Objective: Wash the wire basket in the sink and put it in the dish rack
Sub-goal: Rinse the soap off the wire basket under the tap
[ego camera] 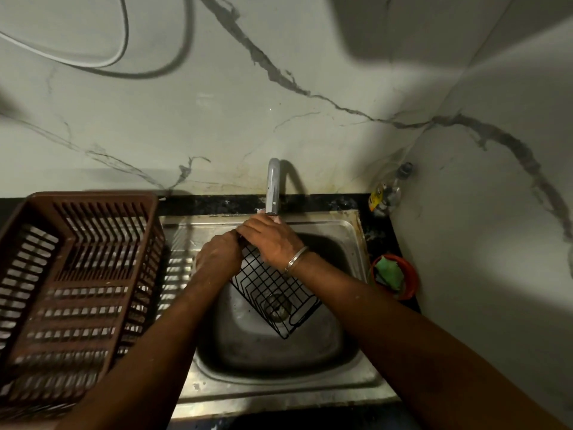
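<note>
1. Marble-veined wall (279,88) backs a steel sink (279,377) set in a dark table (310,203). The light is dim, so dirt left on thin wires could be missed.
2. The wire basket (279,293) hangs tilted inside the sink, with its top end up under the tap (273,187) and its lower corner over the drain. The left hand (218,259) is curled round the top corner. The right hand (271,240) lies across the top rim with its fingers bent over it. I cannot tell whether it clamps or only rubs.
3. Both hands work at one end. If the wet wires slip, the free lower end could swing and strike the sink wall, or the basket could drop.
4. I cannot tell whether water is running. A strong stream on the tilted grid would likely splash onto the table.
5. The bangle (296,259) on the right wrist sits close to the wires and might catch in a gap.
6. The dish rack (93,198) stands just to the left, close to the left forearm. Lifting the basket across carelessly could knock it against the rack's near wall, or drip along the way.
</note>
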`<state>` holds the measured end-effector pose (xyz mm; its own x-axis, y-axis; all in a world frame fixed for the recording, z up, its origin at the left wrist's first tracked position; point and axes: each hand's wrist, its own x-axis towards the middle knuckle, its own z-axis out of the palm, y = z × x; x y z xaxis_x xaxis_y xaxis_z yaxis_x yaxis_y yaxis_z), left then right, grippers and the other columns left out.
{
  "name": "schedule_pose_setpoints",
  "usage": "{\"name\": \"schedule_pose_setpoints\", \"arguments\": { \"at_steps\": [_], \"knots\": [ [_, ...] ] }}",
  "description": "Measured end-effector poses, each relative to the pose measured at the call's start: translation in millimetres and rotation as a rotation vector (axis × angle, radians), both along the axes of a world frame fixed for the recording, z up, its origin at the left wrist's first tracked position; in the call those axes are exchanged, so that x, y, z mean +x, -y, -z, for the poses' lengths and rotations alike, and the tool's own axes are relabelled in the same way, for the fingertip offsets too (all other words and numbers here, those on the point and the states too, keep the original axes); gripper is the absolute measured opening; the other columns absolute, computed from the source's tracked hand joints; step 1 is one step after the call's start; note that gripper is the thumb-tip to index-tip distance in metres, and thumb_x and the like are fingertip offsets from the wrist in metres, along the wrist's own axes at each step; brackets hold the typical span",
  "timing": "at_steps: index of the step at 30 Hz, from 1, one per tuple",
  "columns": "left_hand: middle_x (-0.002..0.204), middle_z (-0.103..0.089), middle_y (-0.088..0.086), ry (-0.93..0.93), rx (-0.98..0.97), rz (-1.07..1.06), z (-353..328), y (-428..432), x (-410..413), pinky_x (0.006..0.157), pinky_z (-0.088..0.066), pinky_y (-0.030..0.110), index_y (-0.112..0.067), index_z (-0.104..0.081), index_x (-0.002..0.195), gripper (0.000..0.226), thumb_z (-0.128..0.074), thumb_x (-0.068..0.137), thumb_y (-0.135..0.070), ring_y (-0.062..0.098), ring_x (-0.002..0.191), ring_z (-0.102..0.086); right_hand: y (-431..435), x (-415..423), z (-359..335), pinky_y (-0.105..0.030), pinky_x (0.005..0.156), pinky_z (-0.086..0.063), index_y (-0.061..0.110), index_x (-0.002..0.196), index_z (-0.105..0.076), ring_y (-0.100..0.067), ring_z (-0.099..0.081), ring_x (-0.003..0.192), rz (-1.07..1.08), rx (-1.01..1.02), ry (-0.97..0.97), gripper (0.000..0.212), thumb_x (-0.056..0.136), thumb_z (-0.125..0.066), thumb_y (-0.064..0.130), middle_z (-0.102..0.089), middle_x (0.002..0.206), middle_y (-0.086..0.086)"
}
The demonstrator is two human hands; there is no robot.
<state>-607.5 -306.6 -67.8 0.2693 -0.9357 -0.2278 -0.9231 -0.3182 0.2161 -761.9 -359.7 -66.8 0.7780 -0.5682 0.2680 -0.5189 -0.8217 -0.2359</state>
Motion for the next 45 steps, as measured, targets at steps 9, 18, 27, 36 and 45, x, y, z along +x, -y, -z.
{"name": "schedule_pose_setpoints", "arguments": {
  "at_steps": [9,18,27,36,45],
  "knots": [
    [0.1,-0.074,0.005,-0.046,-0.057,0.01,1.7,-3.3,6.2,0.082,-0.061,0.042,-0.03,-0.065,0.123,0.019,-0.056,0.107,-0.03,0.028,0.087,-0.071,10.1,-10.9,1.8,-0.046,0.083,-0.061,0.015,0.147,-0.051,-0.04,-0.068,0.104,0.236,0.151,0.075,0.069,0.084,-0.064,-0.011,-0.066,0.122,-0.021],
    [0.099,-0.072,0.006,-0.079,-0.046,-0.018,6.4,-8.2,-2.6,0.082,-0.061,0.042,-0.027,-0.063,0.12,0.017,-0.054,0.106,-0.029,0.028,0.088,-0.069,-4.7,-1.7,6.0,-0.044,0.097,-0.056,0.01,0.139,-0.06,-0.035,-0.063,0.115,0.22,0.034,0.13,0.062,0.082,-0.06,-0.012,-0.064,0.132,-0.015],
    [0.101,-0.073,0.006,-0.076,-0.016,-0.038,5.1,-12.0,5.3,0.084,-0.061,0.045,-0.026,-0.065,0.12,0.017,-0.055,0.106,-0.029,0.028,0.089,-0.07,3.3,-8.6,-1.0,-0.039,0.081,-0.06,0.021,0.136,-0.064,-0.033,-0.071,0.096,0.387,0.287,0.162,0.036,0.102,-0.055,0.019,-0.073,0.108,-0.014],
    [0.109,-0.073,0.011,-0.02,-0.036,-0.001,-3.2,-8.2,-17.7,0.083,-0.058,0.041,-0.023,-0.057,0.14,0.036,-0.055,0.104,-0.018,0.03,0.096,-0.07,-2.6,-19.1,2.8,-0.032,0.064,-0.055,0.018,0.104,-0.074,-0.018,-0.063,0.071,0.562,0.343,0.438,0.017,0.098,-0.06,0.01,-0.068,0.08,-0.001],
    [0.111,-0.073,0.007,-0.061,-0.015,-0.055,-6.5,-4.0,-8.0,0.085,-0.062,0.046,-0.034,-0.051,0.146,0.055,-0.059,0.098,-0.01,0.028,0.095,-0.071,1.9,-23.6,1.8,-0.039,0.068,-0.057,0.014,0.093,-0.066,-0.015,-0.06,0.076,0.458,0.417,0.405,0.018,0.103,-0.052,0.008,-0.064,0.084,-0.002]
  ]
}}
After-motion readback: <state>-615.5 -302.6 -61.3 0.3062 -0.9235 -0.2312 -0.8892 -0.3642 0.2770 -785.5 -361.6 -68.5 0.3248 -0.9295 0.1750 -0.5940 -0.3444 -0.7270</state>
